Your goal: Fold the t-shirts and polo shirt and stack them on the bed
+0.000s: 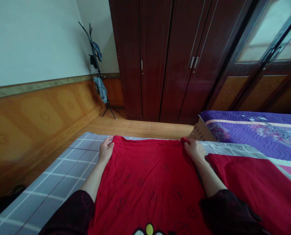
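Observation:
A red printed garment [150,176], perhaps a shirt, lies spread flat on a bed with a grey checked sheet [69,163]. Its far edge runs straight between my two hands. My left hand [106,150] grips the far left corner, fingers closed on the cloth. At the far right corner, my right hand [194,149] pinches a small bunched bit of the same garment. Part of a cartoon print with a yellow oval [149,229] shows at the bottom edge of the view. The garment's near end is out of frame.
Another piece of red cloth [255,186] lies on the bed to the right of my right arm. Beyond it is a purple flowered bedspread [253,127]. A dark red wardrobe [157,65] stands across the tiled floor, with a coat stand [96,58] in the corner.

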Demonstrator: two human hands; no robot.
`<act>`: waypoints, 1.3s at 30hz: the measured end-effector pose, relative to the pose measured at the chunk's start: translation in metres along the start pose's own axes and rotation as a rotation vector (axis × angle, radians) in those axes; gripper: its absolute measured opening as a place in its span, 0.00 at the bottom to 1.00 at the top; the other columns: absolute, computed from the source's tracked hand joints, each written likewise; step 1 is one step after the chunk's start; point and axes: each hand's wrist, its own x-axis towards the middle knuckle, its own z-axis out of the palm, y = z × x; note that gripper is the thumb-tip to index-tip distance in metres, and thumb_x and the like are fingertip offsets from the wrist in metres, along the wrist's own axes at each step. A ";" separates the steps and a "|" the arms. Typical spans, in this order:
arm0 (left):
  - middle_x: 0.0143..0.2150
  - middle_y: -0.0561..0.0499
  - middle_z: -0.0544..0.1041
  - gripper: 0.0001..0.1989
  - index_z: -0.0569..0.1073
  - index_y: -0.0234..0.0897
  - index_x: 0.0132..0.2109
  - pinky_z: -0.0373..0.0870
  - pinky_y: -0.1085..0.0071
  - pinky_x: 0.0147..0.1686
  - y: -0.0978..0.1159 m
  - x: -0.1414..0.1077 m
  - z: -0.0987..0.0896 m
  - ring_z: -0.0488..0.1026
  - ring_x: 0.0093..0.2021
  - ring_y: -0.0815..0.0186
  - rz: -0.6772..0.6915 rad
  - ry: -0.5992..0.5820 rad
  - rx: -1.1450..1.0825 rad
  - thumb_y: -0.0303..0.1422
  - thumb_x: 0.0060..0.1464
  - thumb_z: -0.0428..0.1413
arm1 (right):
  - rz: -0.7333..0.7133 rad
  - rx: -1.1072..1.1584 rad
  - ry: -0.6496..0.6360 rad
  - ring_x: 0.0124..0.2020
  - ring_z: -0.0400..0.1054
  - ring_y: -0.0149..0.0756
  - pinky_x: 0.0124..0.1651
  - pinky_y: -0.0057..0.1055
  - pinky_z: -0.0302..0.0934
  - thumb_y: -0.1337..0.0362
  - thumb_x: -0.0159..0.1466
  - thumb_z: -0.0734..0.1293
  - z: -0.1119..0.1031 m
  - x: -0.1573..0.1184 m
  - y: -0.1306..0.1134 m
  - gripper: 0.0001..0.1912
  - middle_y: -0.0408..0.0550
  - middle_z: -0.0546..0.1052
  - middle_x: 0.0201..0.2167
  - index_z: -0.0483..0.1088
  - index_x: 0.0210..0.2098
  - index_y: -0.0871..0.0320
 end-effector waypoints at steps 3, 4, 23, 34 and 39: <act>0.44 0.46 0.78 0.23 0.73 0.35 0.50 0.67 0.63 0.50 -0.001 0.000 0.000 0.74 0.45 0.59 0.041 0.012 0.007 0.26 0.44 0.50 | 0.046 0.016 0.058 0.40 0.71 0.48 0.38 0.36 0.59 0.54 0.66 0.54 0.002 0.002 0.002 0.23 0.60 0.76 0.40 0.75 0.46 0.57; 0.45 0.46 0.77 0.23 0.74 0.36 0.49 0.66 0.63 0.52 -0.001 0.001 0.000 0.73 0.47 0.59 0.052 0.013 0.010 0.25 0.44 0.49 | 0.056 0.021 0.072 0.40 0.71 0.48 0.38 0.36 0.59 0.54 0.66 0.53 0.003 0.002 0.002 0.23 0.60 0.76 0.40 0.74 0.46 0.57; 0.31 0.51 0.76 0.14 0.71 0.34 0.39 0.69 0.71 0.33 0.008 -0.001 -0.001 0.73 0.31 0.64 -0.023 0.038 0.061 0.39 0.48 0.51 | 0.051 0.139 0.213 0.40 0.70 0.42 0.38 0.31 0.57 0.57 0.67 0.52 0.009 0.009 0.006 0.22 0.55 0.77 0.41 0.69 0.54 0.55; 0.33 0.44 0.78 0.07 0.73 0.39 0.34 0.64 0.66 0.36 -0.006 0.044 0.005 0.74 0.37 0.54 -0.064 0.059 0.539 0.37 0.49 0.55 | 0.035 -0.005 0.109 0.41 0.71 0.48 0.45 0.39 0.59 0.58 0.65 0.56 0.016 0.005 0.007 0.19 0.56 0.77 0.39 0.73 0.49 0.54; 0.38 0.45 0.78 0.15 0.73 0.39 0.41 0.65 0.68 0.36 -0.003 0.039 0.004 0.74 0.39 0.57 -0.056 -0.069 0.599 0.43 0.52 0.54 | 0.050 -0.041 0.092 0.42 0.71 0.48 0.46 0.41 0.59 0.56 0.66 0.56 0.016 0.005 0.007 0.20 0.57 0.77 0.40 0.72 0.50 0.54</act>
